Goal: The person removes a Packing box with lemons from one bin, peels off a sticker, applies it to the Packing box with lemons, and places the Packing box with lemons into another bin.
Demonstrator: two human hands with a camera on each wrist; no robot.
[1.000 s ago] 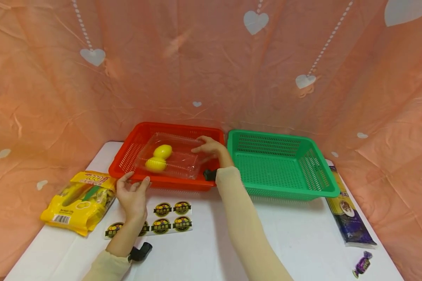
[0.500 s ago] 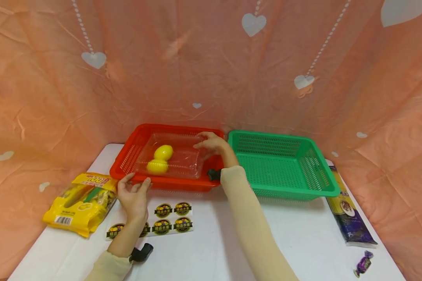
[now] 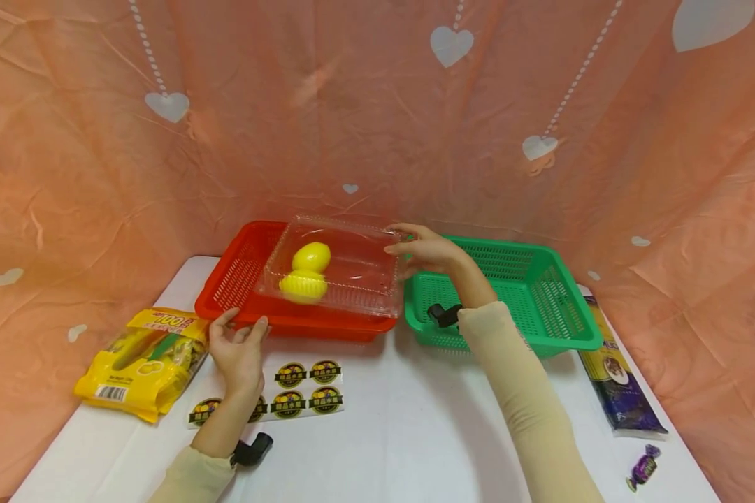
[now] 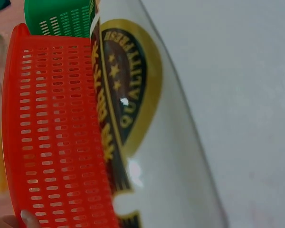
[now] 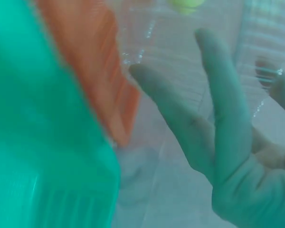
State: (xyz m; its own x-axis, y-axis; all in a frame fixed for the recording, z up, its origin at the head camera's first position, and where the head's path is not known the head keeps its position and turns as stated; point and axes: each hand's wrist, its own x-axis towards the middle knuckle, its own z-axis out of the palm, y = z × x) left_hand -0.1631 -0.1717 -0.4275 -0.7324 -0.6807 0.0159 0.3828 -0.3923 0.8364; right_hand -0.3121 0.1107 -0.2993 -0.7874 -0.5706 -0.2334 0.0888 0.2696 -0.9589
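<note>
A clear plastic box (image 3: pixel 361 272) with two yellow lemon-like fruits (image 3: pixel 311 258) in it hangs tilted above the red basket (image 3: pixel 327 328). My right hand (image 3: pixel 434 253) grips the box by its right end, fingers and thumb spread around it; the right wrist view shows the fingers (image 5: pixel 228 104) against the clear plastic. With bent fingers, my left hand (image 3: pixel 239 360) holds the front rim of the red basket near its left corner. In the left wrist view only a fingertip (image 4: pixel 29 218) shows against the red basket (image 4: pixel 57 118).
A green basket (image 3: pixel 497 300) stands right of the red one. Left lies a yellow snack bag (image 3: pixel 145 363); a sticker sheet (image 3: pixel 308 409) lies in front of the red basket. At the right are a purple-and-gold packet (image 3: pixel 623 384) and a purple wrapped candy (image 3: pixel 644 468).
My right hand has raised the clear box with the fruits out of the red basket and moved it to the right. The left hand has stayed at the rim.
</note>
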